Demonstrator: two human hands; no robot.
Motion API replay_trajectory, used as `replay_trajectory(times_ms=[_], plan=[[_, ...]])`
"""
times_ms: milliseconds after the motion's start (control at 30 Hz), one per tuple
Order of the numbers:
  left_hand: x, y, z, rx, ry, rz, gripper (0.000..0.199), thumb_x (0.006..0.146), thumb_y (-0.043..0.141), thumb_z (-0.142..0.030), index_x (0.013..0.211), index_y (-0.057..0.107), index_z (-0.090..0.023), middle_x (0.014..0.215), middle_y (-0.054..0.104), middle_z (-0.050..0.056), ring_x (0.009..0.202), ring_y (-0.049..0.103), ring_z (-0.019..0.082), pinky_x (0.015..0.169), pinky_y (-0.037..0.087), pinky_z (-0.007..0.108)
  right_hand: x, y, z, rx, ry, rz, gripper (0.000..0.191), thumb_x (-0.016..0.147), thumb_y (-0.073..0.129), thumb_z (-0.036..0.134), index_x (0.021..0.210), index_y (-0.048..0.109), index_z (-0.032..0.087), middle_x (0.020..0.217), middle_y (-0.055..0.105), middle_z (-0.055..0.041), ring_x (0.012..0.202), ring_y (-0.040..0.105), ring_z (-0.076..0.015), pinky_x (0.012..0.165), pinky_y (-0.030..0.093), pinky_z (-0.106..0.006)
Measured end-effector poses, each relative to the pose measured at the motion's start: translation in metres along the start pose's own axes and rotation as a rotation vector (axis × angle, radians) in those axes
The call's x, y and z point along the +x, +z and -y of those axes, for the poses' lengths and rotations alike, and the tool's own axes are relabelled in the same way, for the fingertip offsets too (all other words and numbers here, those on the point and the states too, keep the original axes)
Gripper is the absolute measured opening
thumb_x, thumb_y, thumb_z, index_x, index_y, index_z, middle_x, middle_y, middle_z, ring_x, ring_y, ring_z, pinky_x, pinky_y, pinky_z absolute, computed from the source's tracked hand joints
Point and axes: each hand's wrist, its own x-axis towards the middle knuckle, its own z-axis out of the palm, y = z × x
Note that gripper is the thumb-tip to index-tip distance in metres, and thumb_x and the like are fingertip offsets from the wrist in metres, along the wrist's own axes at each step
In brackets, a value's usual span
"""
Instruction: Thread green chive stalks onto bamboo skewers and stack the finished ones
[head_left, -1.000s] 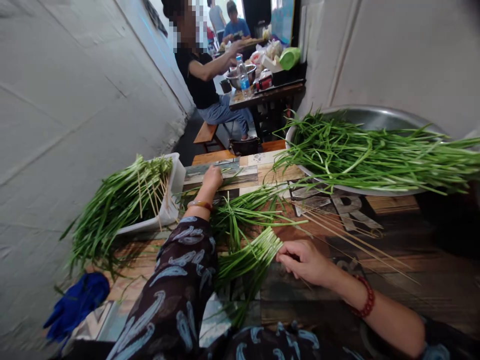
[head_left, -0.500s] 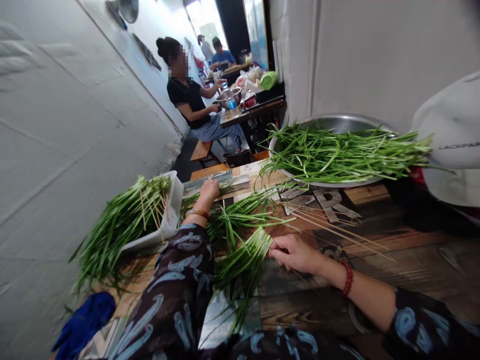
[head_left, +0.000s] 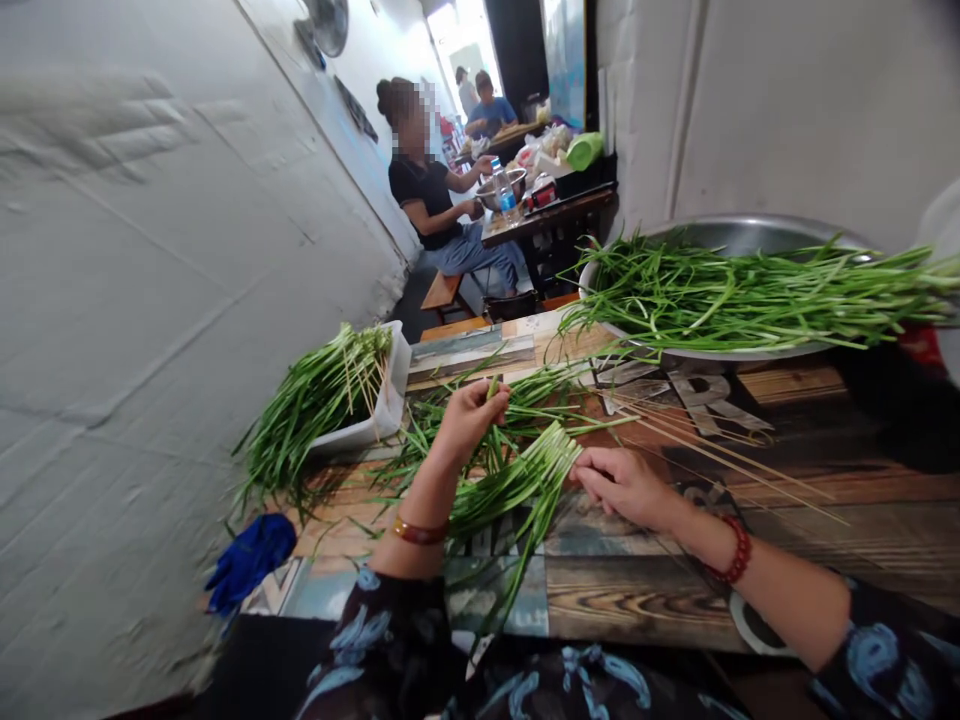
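Observation:
My left hand (head_left: 474,412) is raised over the table, thumb and fingers pinched on the pale end of a garlic chive (head_left: 493,388). To its right, my right hand (head_left: 628,487) is closed at the stem ends of a fanned row of garlic chives (head_left: 541,460), apparently threaded on a thin skewer mostly hidden by the fingers. The leaves hang toward me over the tabletop. Loose garlic chives (head_left: 536,395) lie just beyond both hands. Several bare bamboo skewers (head_left: 720,455) are spread on the wood at the right.
A white plastic tray (head_left: 397,385) at the left holds skewered chives. A large metal basin (head_left: 750,232) heaped with chives stands at the back right. A blue glove (head_left: 251,562) lies at the table's left edge. Beyond, a person (head_left: 431,190) sits at another table (head_left: 555,215).
My left hand has come back from the far side of the table toward the right hand, now pinching a chive. The right hand keeps its hold; the view has shifted left.

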Motion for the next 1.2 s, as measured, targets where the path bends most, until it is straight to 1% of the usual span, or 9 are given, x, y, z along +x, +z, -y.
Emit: replay_trajectory(times_ms=[133,300,433,533,633,800,933,1033,1200], plan=[[-0.028,0.015,0.023,-0.207,-0.085,-0.049,0.027,0.071,0.077,-0.039,0.075,0.066,-0.015,0.058,0.052,-0.004,0.052,0.044,0.007,0.053,0.034,0.021,-0.002,-0.001,0.01,-0.174,-0.137,-0.153,0.023,0.087,0.048,0.024,0.073,0.065,0.018,0.061,0.066,0.0001,0.053,0.059,-0.011,0.053,0.042,-0.02],[-0.04,0.024,0.022,-0.386,-0.141,-0.019,0.026,0.07,0.079,-0.036,0.084,0.074,-0.016,0.064,0.057,-0.002,0.057,0.047,0.008,0.056,0.035,0.023,-0.002,0.001,0.028,-0.274,-0.203,-0.221,0.022,0.086,0.05,0.022,0.072,0.067,0.018,0.064,0.069,-0.001,0.057,0.062,-0.0127,0.056,0.044,-0.021],[-0.047,0.021,0.018,-0.466,-0.126,-0.037,0.026,0.07,0.079,-0.035,0.082,0.071,-0.014,0.066,0.057,-0.002,0.059,0.046,0.008,0.058,0.034,0.022,0.004,0.005,0.042,-0.263,-0.226,-0.207,0.022,0.087,0.051,0.021,0.073,0.067,0.018,0.063,0.067,-0.0003,0.056,0.059,-0.0118,0.056,0.044,-0.021],[-0.051,0.02,0.019,-0.497,-0.1,-0.079,0.027,0.07,0.079,-0.036,0.077,0.066,-0.014,0.066,0.055,-0.003,0.06,0.044,0.007,0.06,0.034,0.021,0.009,0.009,0.042,-0.214,-0.19,-0.186,0.021,0.087,0.052,0.022,0.073,0.067,0.018,0.059,0.063,0.0009,0.052,0.054,-0.0106,0.052,0.041,-0.021],[-0.052,0.02,0.019,-0.473,-0.073,-0.096,0.027,0.074,0.075,-0.038,0.075,0.063,-0.014,0.067,0.055,-0.002,0.063,0.045,0.009,0.063,0.036,0.021,0.01,0.012,0.032,-0.141,-0.115,-0.146,0.021,0.09,0.052,0.027,0.08,0.068,0.017,0.056,0.057,0.0024,0.048,0.049,-0.0097,0.049,0.039,-0.02],[-0.051,0.021,0.019,-0.384,-0.037,-0.039,0.026,0.081,0.068,-0.039,0.075,0.06,-0.015,0.066,0.055,-0.002,0.062,0.046,0.009,0.062,0.037,0.021,0.003,0.009,0.011,-0.064,0.025,-0.065,0.026,0.095,0.05,0.035,0.09,0.068,0.017,0.056,0.053,0.0034,0.047,0.045,-0.0085,0.046,0.036,-0.02],[-0.051,0.024,0.024,-0.403,-0.119,-0.019,0.028,0.076,0.073,-0.04,0.084,0.068,-0.014,0.066,0.057,-0.003,0.058,0.044,0.008,0.057,0.034,0.021,0.0,0.004,0.008,-0.072,0.049,-0.044,0.027,0.095,0.05,0.037,0.091,0.067,0.017,0.056,0.053,0.0029,0.048,0.047,-0.0093,0.046,0.036,-0.02],[-0.05,0.026,0.028,-0.475,-0.196,0.004,0.031,0.073,0.076,-0.042,0.082,0.071,-0.013,0.065,0.059,-0.002,0.057,0.045,0.008,0.055,0.034,0.021,0.0,0.002,0.012,-0.15,0.018,-0.063,0.026,0.095,0.051,0.037,0.09,0.067,0.018,0.054,0.052,0.0026,0.049,0.05,-0.0107,0.047,0.037,-0.021],[-0.048,0.025,0.028,-0.565,-0.211,-0.067,0.028,0.067,0.081,-0.038,0.075,0.07,-0.013,0.066,0.061,-0.001,0.059,0.049,0.008,0.058,0.038,0.02,-0.001,0.001,0.014,-0.215,-0.014,-0.088,0.023,0.095,0.051,0.034,0.09,0.067,0.019,0.054,0.054,0.0016,0.051,0.054,-0.0122,0.047,0.038,-0.022]])
